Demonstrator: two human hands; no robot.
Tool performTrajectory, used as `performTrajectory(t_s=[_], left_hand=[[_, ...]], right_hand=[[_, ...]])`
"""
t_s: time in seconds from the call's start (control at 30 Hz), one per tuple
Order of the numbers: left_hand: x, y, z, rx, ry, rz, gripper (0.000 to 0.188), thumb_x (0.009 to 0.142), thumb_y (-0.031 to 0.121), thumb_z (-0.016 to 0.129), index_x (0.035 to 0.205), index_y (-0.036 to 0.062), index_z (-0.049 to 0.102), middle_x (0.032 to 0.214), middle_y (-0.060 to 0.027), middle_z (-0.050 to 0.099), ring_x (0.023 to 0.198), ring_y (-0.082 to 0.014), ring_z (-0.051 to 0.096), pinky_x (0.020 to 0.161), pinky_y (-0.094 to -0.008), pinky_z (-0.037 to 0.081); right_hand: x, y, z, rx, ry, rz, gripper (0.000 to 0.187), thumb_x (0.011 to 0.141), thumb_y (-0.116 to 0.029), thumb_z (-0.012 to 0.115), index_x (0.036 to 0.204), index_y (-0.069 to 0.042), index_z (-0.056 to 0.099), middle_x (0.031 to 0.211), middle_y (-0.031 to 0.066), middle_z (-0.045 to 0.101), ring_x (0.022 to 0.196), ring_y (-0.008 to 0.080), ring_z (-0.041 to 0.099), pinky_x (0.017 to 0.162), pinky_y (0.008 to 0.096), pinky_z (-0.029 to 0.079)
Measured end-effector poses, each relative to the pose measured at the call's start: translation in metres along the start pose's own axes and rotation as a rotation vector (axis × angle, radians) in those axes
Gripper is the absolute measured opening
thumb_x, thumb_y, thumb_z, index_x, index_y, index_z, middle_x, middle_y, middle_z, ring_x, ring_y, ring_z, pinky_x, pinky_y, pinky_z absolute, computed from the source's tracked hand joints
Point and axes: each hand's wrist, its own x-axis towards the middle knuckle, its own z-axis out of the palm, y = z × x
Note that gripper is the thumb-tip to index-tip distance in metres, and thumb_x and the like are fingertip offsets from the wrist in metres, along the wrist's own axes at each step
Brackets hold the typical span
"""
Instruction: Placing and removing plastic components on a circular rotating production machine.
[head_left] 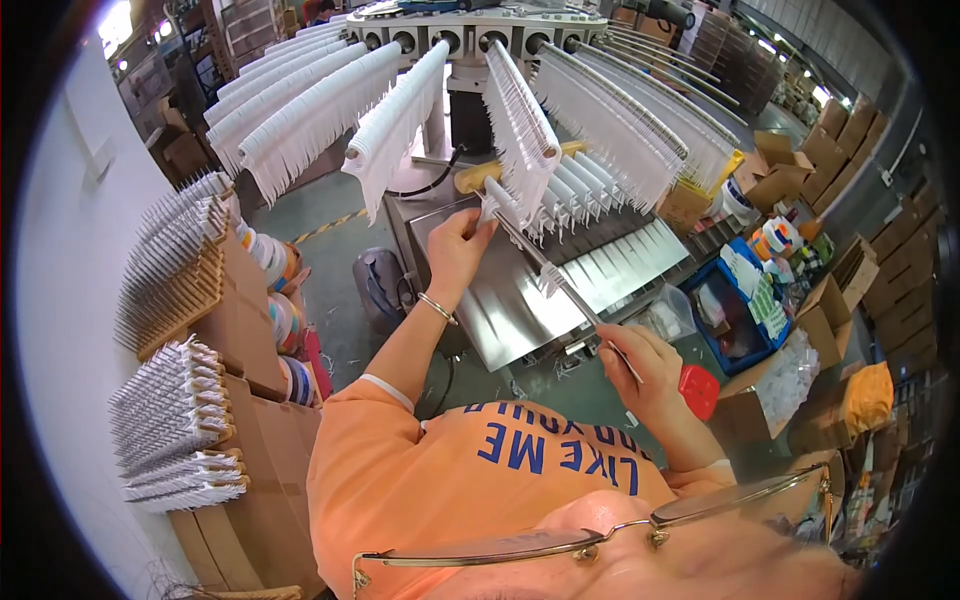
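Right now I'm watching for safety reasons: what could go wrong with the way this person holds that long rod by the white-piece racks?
1. The rod is held only at its ends, left hand high, right hand low; the white piece on it might slide down.
2. The left hand sits close under a loaded rack arm; it could snag hanging pieces.
3. The tilted rod may knock the white strips on the metal table.

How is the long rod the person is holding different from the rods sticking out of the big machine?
The held rod is nearly bare, with a few white pieces left on it; the machine rods are packed full of white pieces. The held rod is gripped at both ends by the left hand and right hand; the machine rods are fixed at one end only and fan outward. Both are long, thin and carry the same white pieces.
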Motion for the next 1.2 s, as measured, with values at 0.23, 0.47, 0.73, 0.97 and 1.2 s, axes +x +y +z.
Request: performTrajectory(t_s=[0.23, 0.47, 0.73, 0.97, 1.2], left_hand=[[-0.079, 0.05, -0.014, -0.097, -0.406, 0.508, 0.029, 0.073, 0.016, 0.065, 0.097, 0.0, 0.061, 0.056, -0.0055, 0.051, 0.048, -0.0111, 0.047, 0.046, -0.0243, 0.037], [0.024, -0.023, 0.007, -0.555, -0.124, -0.39, 0.02, 0.085, 0.018, 0.047, 0.09, 0.0021, 0.059, 0.057, 0.0001, 0.047, 0.042, -0.0064, 0.036, 0.039, -0.0225, 0.027], [-0.01, -0.004, 0.029, -0.8, -0.126, -0.445, 0.015, 0.085, 0.013, 0.045, 0.077, 0.005, 0.054, 0.053, 0.0019, 0.042, 0.043, -0.006, 0.034, 0.039, -0.0209, 0.026], [-0.019, 0.001, 0.023, -0.725, -0.248, -0.364, 0.027, 0.087, 0.015, 0.049, 0.11, 0.0033, 0.053, 0.059, 0.0031, 0.045, 0.046, -0.0045, 0.037, 0.04, -0.0182, 0.025], [0.042, -0.023, 0.055, -0.849, -0.041, -0.589, 0.018, 0.088, 0.018, 0.041, 0.072, 0.0098, 0.048, 0.051, 0.0014, 0.045, 0.036, -0.0066, 0.038, 0.033, -0.02, 0.027]], right_hand=[[-0.037, 0.013, -0.002, 0.054, 0.051, 0.067, 0.022, 0.072, 0.004, 0.06, 0.094, 0.002, 0.057, 0.068, 0.0109, 0.058, 0.057, 0.02, 0.057, 0.051, 0.0254, 0.047], [-0.05, -0.003, -0.04, -0.01, 0.052, 0.089, 0.016, 0.076, 0.003, 0.055, 0.091, 0.002, 0.057, 0.068, 0.0091, 0.059, 0.051, 0.014, 0.055, 0.047, 0.023, 0.044], [-0.022, 0.012, -0.003, 0.046, 0.104, 0.141, 0.016, 0.077, 0.006, 0.054, 0.092, 0.003, 0.058, 0.066, 0.0079, 0.057, 0.05, 0.0126, 0.055, 0.045, 0.0215, 0.042], [-0.073, 0.012, -0.029, 0.127, 0.154, 0.24, 0.019, 0.075, 0.01, 0.052, 0.093, 0.003, 0.056, 0.07, 0.0096, 0.058, 0.052, 0.0139, 0.055, 0.049, 0.0224, 0.044], [-0.035, 0.017, -0.022, 0.094, 0.146, 0.267, 0.014, 0.081, 0.005, 0.047, 0.09, 0.004, 0.057, 0.068, 0.0083, 0.058, 0.05, 0.0103, 0.053, 0.049, 0.0219, 0.042]])
